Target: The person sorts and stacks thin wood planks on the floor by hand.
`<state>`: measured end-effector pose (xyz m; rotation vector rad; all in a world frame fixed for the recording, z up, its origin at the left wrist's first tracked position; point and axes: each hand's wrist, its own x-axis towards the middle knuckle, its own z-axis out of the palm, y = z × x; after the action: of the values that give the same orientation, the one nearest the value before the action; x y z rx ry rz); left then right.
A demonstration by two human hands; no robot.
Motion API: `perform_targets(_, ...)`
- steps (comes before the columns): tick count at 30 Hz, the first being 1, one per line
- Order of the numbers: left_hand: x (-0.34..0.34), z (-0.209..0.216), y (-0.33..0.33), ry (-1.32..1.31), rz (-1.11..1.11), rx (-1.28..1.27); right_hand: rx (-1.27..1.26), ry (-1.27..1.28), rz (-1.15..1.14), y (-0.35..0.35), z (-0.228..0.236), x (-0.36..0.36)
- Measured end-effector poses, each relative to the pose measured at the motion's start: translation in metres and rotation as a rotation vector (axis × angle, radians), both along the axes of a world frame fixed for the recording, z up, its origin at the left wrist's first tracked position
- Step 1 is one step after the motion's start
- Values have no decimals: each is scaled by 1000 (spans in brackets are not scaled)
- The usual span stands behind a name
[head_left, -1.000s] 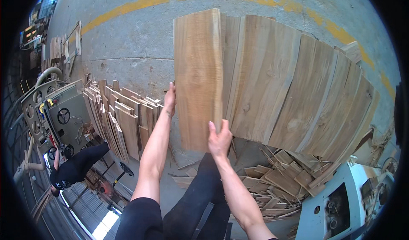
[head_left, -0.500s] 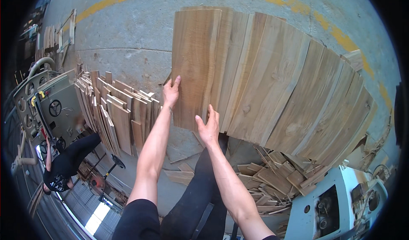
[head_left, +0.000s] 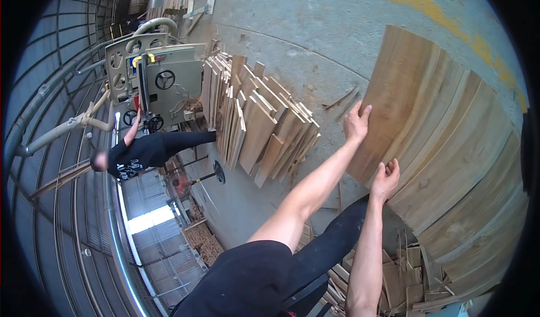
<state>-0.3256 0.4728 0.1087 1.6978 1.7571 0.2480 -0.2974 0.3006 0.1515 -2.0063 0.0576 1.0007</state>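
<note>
My left hand (head_left: 356,123) is at the left edge of a brown wooden board (head_left: 390,95), thumb on its face and the other fingers partly hidden behind the edge. This board is the leftmost of a fanned row of overlapping boards (head_left: 458,154) that stretches to the right. My right hand (head_left: 385,182) rests near the board's lower end, its fingers extended and a gap showing between thumb and fingers.
Upright wood offcuts (head_left: 261,117) stand stacked to the left, and loose scraps (head_left: 405,277) lie below the boards. Beyond the stack, a person in black (head_left: 140,153) is beside a beige machine with handwheels (head_left: 180,78). A pedestal fan (head_left: 181,183) stands nearby.
The view has swung left, so boards and hands now appear further right, and more of the person and machine shows. My left hand stays at the board's edge, my right near its lower end.
</note>
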Motion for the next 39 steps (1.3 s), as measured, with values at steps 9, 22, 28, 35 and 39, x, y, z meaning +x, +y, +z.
perform_targets(9, -9, 13, 17, 16, 17, -34, -160, -222, -27, 0, -6, 10)
perform_targets(22, -104, -5, 118, 731, -866, 95, 706, 422, -173, -48, -5, 18)
perform_targets(28, 24, 31, -182, 90, -958, 413, 655, 474, -694, -262, -40, -41)
perform_targets(35, 1, 6, -533, -260, -1986, -64, 370, 405, -1505, -463, -120, -208)
perform_targets(39, -71, -64, -679, 116, -2097, -613, 190, 437, -1630, -539, -145, -351)
